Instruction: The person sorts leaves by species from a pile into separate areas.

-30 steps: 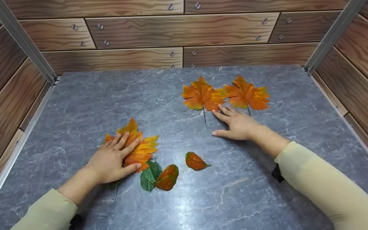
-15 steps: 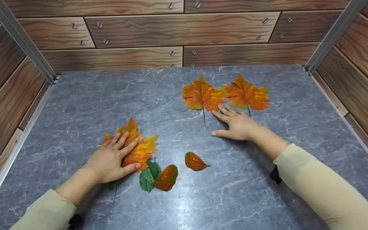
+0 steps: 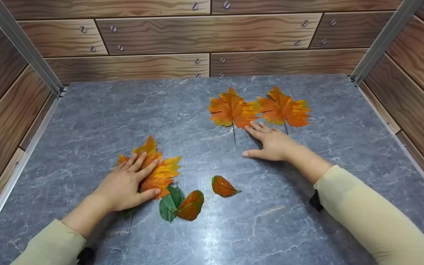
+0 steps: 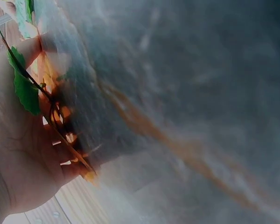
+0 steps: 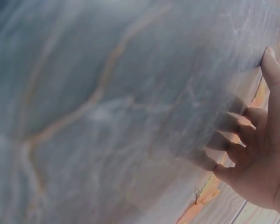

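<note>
My left hand (image 3: 125, 186) lies spread over an orange and yellow maple leaf (image 3: 162, 171) at the left of the table, its fingertips on the leaf. In the left wrist view, a thin stem and a small green leaf (image 4: 27, 91) show under the palm of that hand. My right hand (image 3: 274, 144) has its fingers extended. Its fingertips touch the lower edge of an orange maple leaf (image 3: 230, 106) at the back. Beside that leaf lies a second orange maple leaf (image 3: 285, 108), its stem partly behind the right hand.
A green leaf (image 3: 168, 206) and a red-brown leaf (image 3: 191, 206) lie together right of the left thumb. Another red-brown leaf (image 3: 223, 186) lies mid-table. Wood-patterned panels (image 3: 208, 35) enclose the grey marbled table (image 3: 271, 228) at the back and sides.
Both hands hold nearly the same poses on and beside the leaves. Everything has shifted very slightly left in the head view.
</note>
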A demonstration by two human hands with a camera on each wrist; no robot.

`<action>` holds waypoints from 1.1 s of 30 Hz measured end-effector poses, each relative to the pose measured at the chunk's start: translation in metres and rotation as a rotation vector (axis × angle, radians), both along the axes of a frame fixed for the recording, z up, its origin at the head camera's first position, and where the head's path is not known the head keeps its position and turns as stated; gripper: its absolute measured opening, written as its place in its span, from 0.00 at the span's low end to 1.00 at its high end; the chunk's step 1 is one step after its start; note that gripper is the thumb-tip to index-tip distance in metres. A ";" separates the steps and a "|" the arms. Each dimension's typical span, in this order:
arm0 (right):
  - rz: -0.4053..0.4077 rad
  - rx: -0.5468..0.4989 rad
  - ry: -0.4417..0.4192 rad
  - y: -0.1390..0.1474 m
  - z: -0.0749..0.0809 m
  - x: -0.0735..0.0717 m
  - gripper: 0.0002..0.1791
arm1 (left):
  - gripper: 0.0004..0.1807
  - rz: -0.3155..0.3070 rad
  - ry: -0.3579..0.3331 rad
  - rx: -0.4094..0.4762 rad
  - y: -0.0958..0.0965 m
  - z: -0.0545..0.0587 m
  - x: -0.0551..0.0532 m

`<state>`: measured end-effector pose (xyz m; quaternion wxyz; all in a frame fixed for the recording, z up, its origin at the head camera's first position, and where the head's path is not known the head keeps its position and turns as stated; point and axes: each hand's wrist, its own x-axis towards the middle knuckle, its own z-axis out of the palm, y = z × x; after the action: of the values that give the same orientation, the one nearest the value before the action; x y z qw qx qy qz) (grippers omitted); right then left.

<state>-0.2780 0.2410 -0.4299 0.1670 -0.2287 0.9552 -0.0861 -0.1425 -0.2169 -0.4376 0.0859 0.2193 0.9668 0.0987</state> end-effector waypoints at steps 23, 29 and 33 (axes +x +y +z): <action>-0.010 -0.007 0.005 0.006 -0.002 -0.001 0.60 | 0.45 0.129 0.097 0.241 -0.025 0.041 -0.016; -0.005 -0.010 0.004 0.003 -0.001 -0.001 0.60 | 0.41 0.244 0.093 0.425 -0.043 0.036 -0.018; 0.004 -0.007 0.005 0.000 -0.001 -0.002 0.60 | 0.37 0.362 0.047 0.533 -0.053 0.031 -0.017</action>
<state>-0.2801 0.2410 -0.4305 0.1638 -0.2316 0.9548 -0.0886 -0.1596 -0.2696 -0.4069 -0.0157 0.0608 0.9320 0.3569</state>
